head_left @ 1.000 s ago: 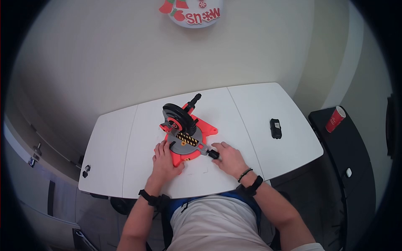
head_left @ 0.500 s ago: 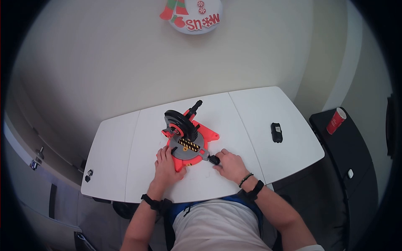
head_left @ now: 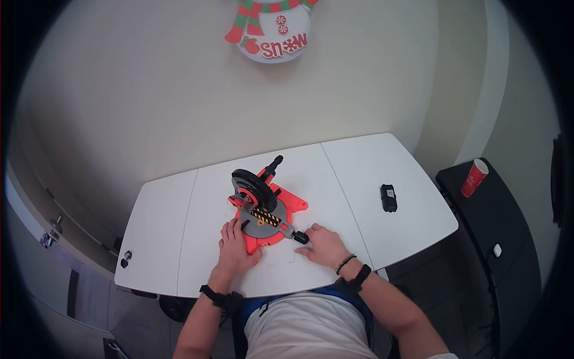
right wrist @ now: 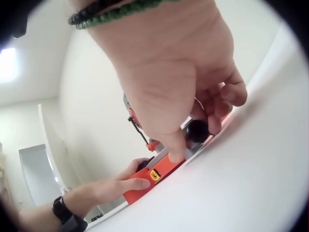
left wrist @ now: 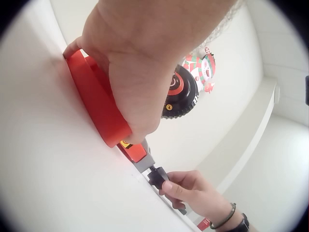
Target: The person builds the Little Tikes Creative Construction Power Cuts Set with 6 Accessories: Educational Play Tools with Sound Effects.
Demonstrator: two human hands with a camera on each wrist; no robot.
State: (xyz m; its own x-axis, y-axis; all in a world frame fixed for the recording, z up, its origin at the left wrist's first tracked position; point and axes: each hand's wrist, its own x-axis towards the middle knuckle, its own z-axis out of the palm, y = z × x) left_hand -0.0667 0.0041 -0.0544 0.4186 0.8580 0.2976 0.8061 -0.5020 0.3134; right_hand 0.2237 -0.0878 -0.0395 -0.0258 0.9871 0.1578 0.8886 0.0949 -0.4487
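A toy mitre saw (head_left: 256, 229), red, grey and black, stands on the white table with its black blade raised. My left hand (head_left: 234, 254) grips the near left corner of its red base (left wrist: 94, 104), thumb at the front and fingers along the left side. At the front right, a black knob (head_left: 301, 237) sticks out from the grey turntable arm. My right hand (head_left: 326, 246) has thumb and curled fingers on either side of this knob (right wrist: 196, 130). The left wrist view shows the right thumb against the knob (left wrist: 157, 177).
On the right part of the table (head_left: 412, 233) lies a black device (head_left: 388, 198); small dark pieces (head_left: 126, 259) are at its far left. A black side table at the right holds a red cup (head_left: 475, 178) and a white case (head_left: 497, 251). A snowman sign (head_left: 275, 33) hangs on the wall.
The head view has tilted upward, showing more of the snowman sign. My right thumb has shifted outward and toward the near edge at the knob. The left hand keeps its hold on the base.
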